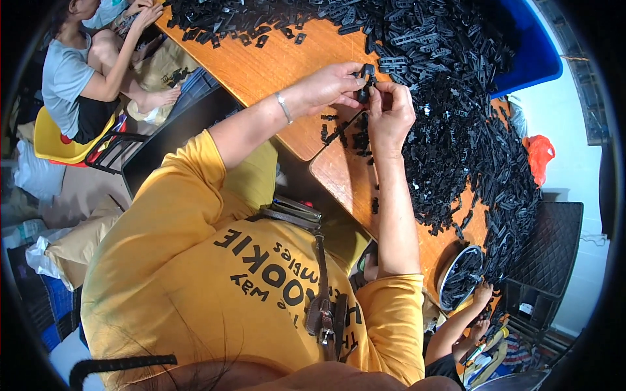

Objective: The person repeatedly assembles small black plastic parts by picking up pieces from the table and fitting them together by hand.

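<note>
Above the orange-brown wooden table [297,68], my left hand [331,86] pinches a small black plastic part [368,70] between thumb and fingers. My right hand [392,112] meets it from the right, its thumb and forefinger closed on the lower end of the same part. Whether the part is one piece or two joined together I cannot tell. Just below my hands, several small black pieces [327,130] lie scattered on the wood. To the right of my right hand spreads a heap of small black plastic parts [433,130].
Longer black parts [417,42] are piled at the back, beside a blue bin [544,68]. A metal bowl [445,287] of black parts stands at the lower right, near another person's hand [482,294]. At upper left a person in grey [68,68] sits on a yellow chair [52,140].
</note>
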`<state>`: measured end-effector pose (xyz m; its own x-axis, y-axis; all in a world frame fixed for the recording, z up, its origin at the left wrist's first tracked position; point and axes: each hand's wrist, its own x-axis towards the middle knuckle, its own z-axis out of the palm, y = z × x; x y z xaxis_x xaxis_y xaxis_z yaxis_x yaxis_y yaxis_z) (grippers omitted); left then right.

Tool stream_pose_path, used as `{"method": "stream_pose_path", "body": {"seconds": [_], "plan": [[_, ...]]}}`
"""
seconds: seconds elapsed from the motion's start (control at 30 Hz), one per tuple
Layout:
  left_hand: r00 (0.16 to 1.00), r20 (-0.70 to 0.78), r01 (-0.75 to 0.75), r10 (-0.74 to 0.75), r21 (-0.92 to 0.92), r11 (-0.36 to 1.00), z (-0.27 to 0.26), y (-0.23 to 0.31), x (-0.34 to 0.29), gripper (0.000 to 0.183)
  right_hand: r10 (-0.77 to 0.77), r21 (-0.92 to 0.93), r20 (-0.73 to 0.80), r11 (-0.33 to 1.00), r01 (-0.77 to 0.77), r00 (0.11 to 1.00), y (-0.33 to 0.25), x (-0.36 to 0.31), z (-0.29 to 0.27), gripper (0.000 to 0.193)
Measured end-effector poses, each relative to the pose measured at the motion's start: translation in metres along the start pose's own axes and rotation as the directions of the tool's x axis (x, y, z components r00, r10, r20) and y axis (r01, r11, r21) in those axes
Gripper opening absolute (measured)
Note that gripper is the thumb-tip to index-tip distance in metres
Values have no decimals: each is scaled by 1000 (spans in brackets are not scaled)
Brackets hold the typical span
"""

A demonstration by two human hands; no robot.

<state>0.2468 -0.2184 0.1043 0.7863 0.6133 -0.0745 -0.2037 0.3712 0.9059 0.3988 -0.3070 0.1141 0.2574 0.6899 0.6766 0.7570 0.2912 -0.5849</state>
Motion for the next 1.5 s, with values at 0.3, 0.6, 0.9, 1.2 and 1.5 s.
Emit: {"method": "stream_pose_path", "body": {"seconds": [0.3, 0.6, 0.9, 1.2, 1.5], "plan": [[994, 58, -93, 97, -65, 994, -10, 0, -7, 45, -125, 15, 24, 992, 124, 992, -8, 2, -6, 19], [992, 69, -100, 106, -82, 992, -22, -3, -6, 44, -155, -11, 63, 988, 156, 986, -17, 6, -10, 18], [999, 35, -5, 11, -168, 986, -17, 6, -8, 42, -224, 20, 245, 974, 227, 943, -26, 16, -25, 15], [994, -88, 65, -58, 73, 995, -21, 6, -12, 38, -314, 14, 404, 941, 337, 859, -25, 26, -30, 12], [989, 2, -145, 149, 249, 958, -24, 14, -29, 33, 124, -104, 442, 991, -87, 888, -21, 31, -11, 28]]}}
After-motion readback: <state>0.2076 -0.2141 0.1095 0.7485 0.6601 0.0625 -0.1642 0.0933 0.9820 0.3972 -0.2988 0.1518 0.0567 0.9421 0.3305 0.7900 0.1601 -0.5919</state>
